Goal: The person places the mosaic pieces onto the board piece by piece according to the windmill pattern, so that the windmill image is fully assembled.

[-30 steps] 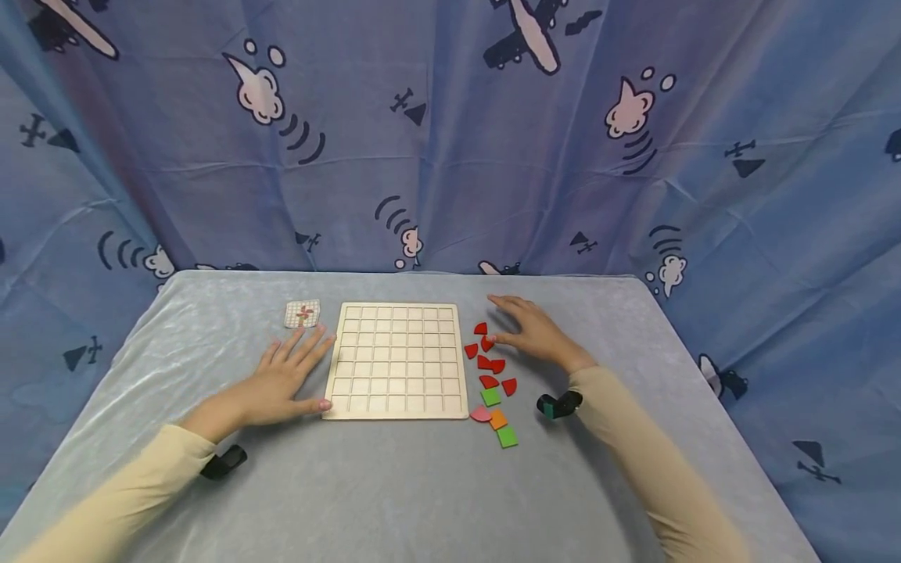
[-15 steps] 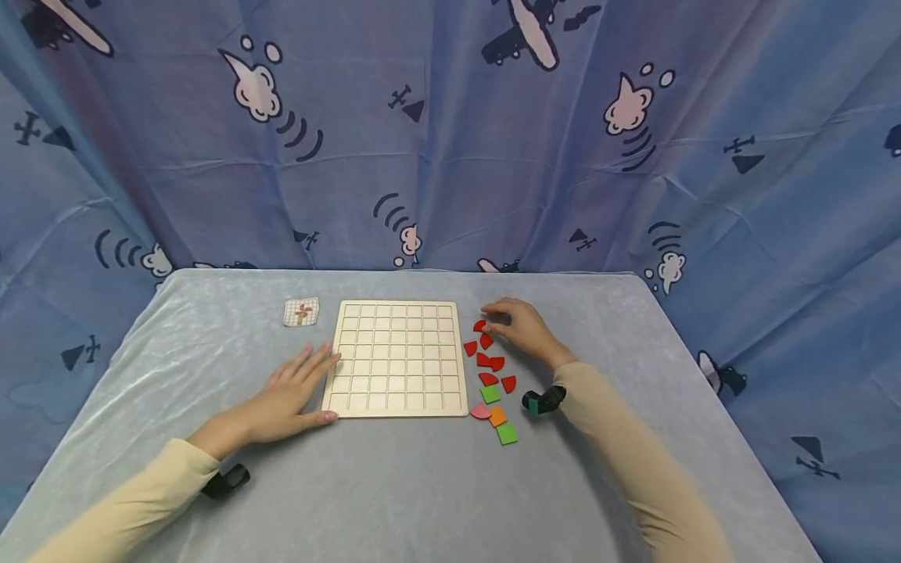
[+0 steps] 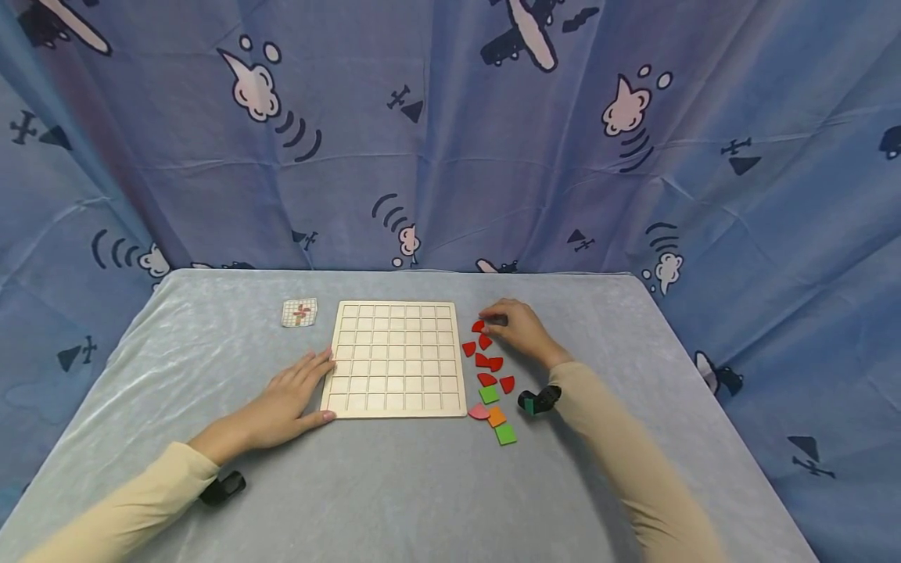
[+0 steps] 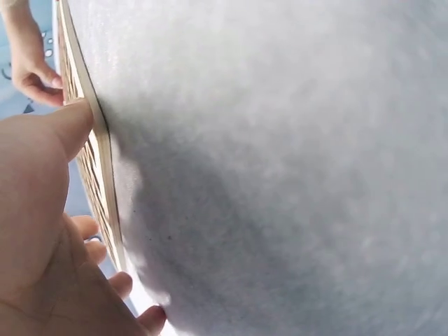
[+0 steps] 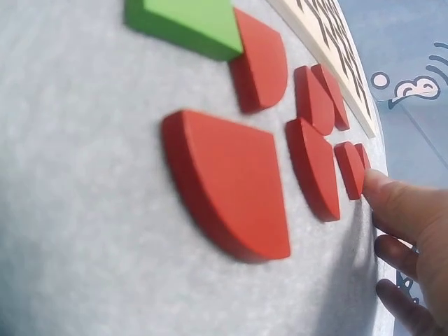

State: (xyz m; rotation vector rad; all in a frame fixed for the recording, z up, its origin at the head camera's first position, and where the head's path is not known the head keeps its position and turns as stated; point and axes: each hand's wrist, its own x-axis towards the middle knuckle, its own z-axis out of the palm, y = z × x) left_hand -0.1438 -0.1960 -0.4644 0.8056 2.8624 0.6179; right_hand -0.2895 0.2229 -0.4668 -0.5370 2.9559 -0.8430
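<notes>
A pale wooden grid board [image 3: 396,360] lies flat on the table. My left hand [image 3: 281,400] rests along its left edge, fingers fairly straight, the thumb at the near left corner. In the left wrist view, the thumb [image 4: 73,122] touches the board's side. Right of the board, my right hand [image 3: 524,332] has its thumb and index finger around the farthest red quarter-circle tile [image 3: 478,326]. The right wrist view shows the thumb [image 5: 395,199] against that tile, which is mostly hidden behind another. Several more red quarter-circle tiles [image 3: 486,380] lie loose just nearer.
Nearer on the right are two green square tiles [image 3: 505,434], an orange square tile [image 3: 496,417] and a pink quarter-circle tile [image 3: 479,411]. A small card with a pinwheel pattern [image 3: 299,312] lies left of the board. A patterned blue curtain [image 3: 436,156] hangs behind the table.
My right hand has moved slightly left and its thumb and index finger have closed in on the farthest red tile. My left hand has drawn nearer along the board's left edge.
</notes>
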